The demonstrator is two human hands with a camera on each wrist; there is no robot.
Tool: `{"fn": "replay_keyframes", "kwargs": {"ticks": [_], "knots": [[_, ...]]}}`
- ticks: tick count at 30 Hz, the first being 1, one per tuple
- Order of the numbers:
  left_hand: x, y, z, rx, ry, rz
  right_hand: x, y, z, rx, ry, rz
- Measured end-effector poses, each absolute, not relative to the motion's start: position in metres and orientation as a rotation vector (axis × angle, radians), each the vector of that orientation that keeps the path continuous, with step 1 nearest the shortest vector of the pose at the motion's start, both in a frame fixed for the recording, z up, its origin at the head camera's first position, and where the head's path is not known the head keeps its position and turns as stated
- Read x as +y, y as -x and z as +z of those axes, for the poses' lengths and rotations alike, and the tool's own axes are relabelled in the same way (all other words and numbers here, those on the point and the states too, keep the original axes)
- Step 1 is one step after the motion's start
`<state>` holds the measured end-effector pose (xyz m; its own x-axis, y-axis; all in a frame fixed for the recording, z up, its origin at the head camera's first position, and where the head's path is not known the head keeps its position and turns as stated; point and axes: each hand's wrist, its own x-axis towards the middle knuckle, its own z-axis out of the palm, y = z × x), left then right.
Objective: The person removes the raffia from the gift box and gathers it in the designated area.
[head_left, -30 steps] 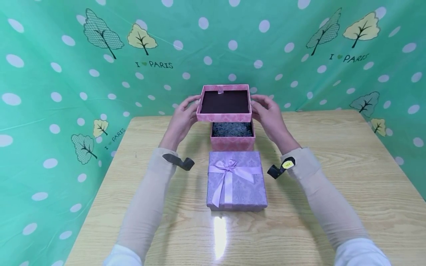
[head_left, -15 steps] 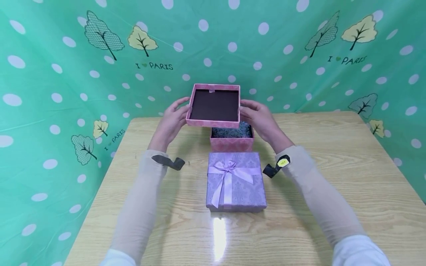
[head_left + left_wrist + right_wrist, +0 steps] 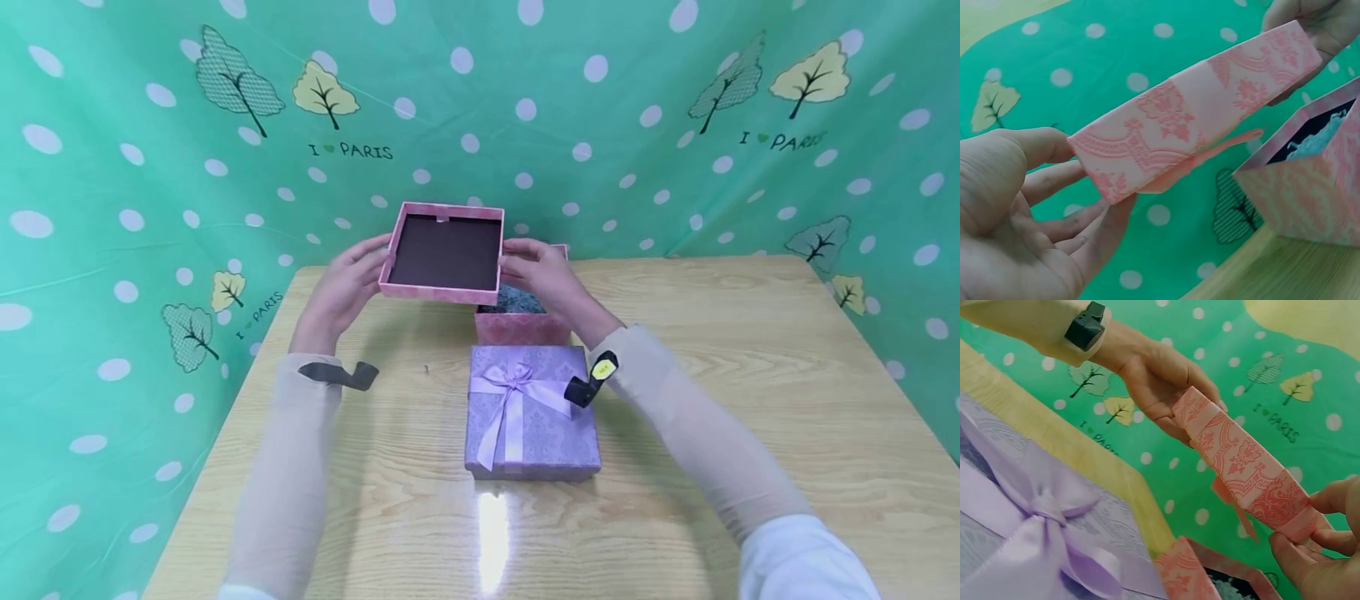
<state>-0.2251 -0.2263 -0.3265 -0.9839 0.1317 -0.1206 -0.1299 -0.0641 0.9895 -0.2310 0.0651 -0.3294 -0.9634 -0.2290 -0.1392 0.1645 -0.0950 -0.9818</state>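
Note:
Between both hands a pink patterned box lid (image 3: 446,254) is held up off the table, its dark inside facing the head camera. My left hand (image 3: 341,292) grips its left side and my right hand (image 3: 547,279) its right side. In the left wrist view the lid (image 3: 1191,112) shows its embossed side, with a pink ribbon end hanging beneath. Below and to the right of the lid stands the open pink box (image 3: 517,327), filled with bluish-grey shredded paper (image 3: 517,300). The lid and right hand cover part of this box from the head camera.
A closed purple gift box (image 3: 532,433) with a lilac ribbon bow (image 3: 513,379) stands right in front of the pink box. Both boxes are on a wooden table (image 3: 750,375). Behind it hangs a green dotted cloth (image 3: 525,142).
Both hands have carried the lid to the left and slightly lower, off from above the pink box. The lid has tilted a little more toward the head camera. The two boxes have not moved.

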Motion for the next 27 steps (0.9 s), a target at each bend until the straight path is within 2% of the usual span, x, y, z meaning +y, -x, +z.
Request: {"fn": "replay_keyframes", "kwargs": {"ticks": [16, 27], "knots": [[-0.274, 0.21, -0.341, 2.091, 0.024, 2.091, 0.023, 0.233, -0.336, 1.962, 0.165, -2.014], [-0.297, 0.207, -0.353, 2.083, 0.084, 2.048, -0.006, 0.234, -0.341, 2.063, 0.133, -1.881]]}}
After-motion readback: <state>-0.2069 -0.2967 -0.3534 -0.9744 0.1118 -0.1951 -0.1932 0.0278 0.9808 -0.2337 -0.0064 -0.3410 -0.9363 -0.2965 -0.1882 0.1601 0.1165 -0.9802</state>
